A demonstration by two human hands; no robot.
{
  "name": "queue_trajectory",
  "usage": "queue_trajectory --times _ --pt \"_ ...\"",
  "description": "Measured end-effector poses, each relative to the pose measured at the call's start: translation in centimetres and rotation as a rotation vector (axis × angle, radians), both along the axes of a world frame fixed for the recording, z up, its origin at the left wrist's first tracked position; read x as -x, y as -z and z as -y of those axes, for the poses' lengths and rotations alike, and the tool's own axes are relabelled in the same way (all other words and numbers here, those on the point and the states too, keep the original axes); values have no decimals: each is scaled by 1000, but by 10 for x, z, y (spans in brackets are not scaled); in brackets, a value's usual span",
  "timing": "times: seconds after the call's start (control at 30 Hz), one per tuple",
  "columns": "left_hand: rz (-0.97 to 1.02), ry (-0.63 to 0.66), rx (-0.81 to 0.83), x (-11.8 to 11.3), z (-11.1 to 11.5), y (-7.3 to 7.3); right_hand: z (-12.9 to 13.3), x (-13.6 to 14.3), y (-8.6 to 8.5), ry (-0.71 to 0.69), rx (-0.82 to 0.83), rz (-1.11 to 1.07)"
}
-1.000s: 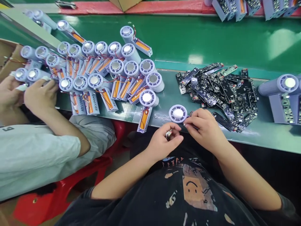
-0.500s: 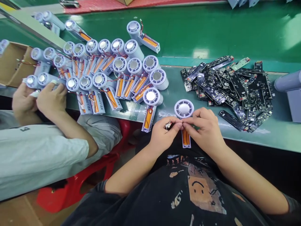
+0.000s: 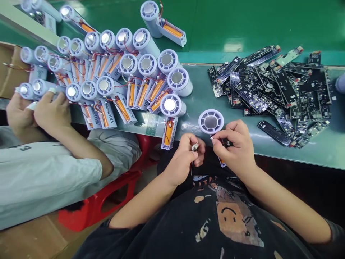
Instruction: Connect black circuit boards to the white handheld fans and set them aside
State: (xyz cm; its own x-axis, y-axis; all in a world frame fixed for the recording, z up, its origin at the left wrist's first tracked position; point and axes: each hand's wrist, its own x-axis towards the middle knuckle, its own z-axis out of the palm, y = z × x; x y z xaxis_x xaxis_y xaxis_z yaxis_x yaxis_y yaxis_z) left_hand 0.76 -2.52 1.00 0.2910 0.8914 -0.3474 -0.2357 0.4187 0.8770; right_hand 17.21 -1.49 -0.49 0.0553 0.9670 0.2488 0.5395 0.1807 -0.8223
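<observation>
Left hand [image 3: 185, 156]: one, fingers curled closed around one small board [image 3: 194, 147], seen nearly edge-on. Right hand [image 3: 235, 145]: one, thumb and forefinger pinched together on one white connector [image 3: 212, 138]; the other fingers are bent. The two hands are apart.

Work unit: one lilac fan [image 3: 211, 121], at the near edge of the bench [image 3: 188, 124], just beyond the hands. Its silver disc faces up; its battery compartment extends toward the near side, partly hidden by the right hand.

To the left: more than twenty similar fans [image 3: 105, 85], overlapping, exact count uncertain. Three stand in a near row with orange cells exposed; one stands nearest the work unit; one lies on the far green surface [image 3: 210, 25].

To the right: one pile of circuit boards [image 3: 283, 84], mostly black, one pale green; overlap prevents a count.

Far left: one co-worker [image 3: 48, 169], two hands at two fans; one red stool [image 3: 107, 198].
</observation>
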Motion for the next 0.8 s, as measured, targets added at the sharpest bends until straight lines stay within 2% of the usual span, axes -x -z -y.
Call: queue_trajectory --times 0.07,0.17,0.33,0.43,0.6,0.8 --pt "2 34 73 4 4 -1 2 1 -1 8 -66 116" --pt "-221 11 -30 7 6 -2 3 2 -4 -37 -118 275" --pt "-691 19 -408 11 4 -6 3 4 -7 -75 -131 347" --pt "-884 47 -620 12 2 -10 4 5 -7 -64 -172 388" --pt "-1043 93 -802 11 -1 -16 7 6 -6 -91 -273 487" --pt "-1124 135 -845 9 -1 -19 4 8 -5 -89 -308 524"
